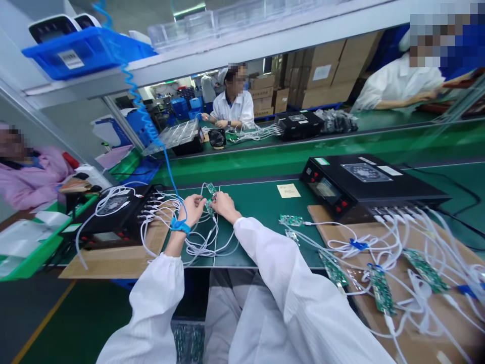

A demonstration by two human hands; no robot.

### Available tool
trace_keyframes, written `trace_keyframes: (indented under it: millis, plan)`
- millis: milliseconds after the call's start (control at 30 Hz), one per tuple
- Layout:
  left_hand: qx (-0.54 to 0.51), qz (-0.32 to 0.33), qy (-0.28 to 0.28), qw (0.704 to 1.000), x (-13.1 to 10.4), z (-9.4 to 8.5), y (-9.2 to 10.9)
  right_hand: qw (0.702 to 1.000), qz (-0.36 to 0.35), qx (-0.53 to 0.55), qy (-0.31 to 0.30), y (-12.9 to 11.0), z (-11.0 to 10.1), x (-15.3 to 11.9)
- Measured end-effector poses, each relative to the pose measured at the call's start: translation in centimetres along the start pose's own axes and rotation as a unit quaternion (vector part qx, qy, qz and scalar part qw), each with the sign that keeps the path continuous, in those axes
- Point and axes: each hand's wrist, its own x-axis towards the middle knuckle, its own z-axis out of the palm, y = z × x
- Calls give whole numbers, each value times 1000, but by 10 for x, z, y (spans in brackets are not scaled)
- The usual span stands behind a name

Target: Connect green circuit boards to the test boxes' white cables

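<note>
Over the green bench, my left hand (192, 210) and my right hand (224, 205) meet at a small green circuit board (209, 207). The right thumb and fingers pinch its right side. My left fingertips close at its left edge, and part of the board is hidden by the fingers. Just beyond the hands lies a second circuit board (211, 188) beside a white cable. A blue wrist strap (180, 226) with a coiled cord goes round my left wrist. White cables (204, 245) lie looped below both hands.
On the left stands a black test box (109, 217) on cardboard, with white cables plugged in. A larger black box (364, 184) stands right, near several cabled circuit boards (381, 290). A yellow note (288, 190) lies between. Co-workers sit across and at left. A shelf (227, 48) spans overhead.
</note>
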Motion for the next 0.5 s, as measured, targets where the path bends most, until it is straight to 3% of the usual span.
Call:
trace_keyframes:
  millis: [167,367,500]
  plan:
    - [13,-18,63,998,4,8,-9,997,-47,58,5,-6,-3,-15]
    - [-45,-2,24,999,-9,-1,-4,970,-149,181,-58,-8,-18,-27]
    - [-64,85,17,994,-19,-13,11,964,-137,226,-16,-15,-12,-30]
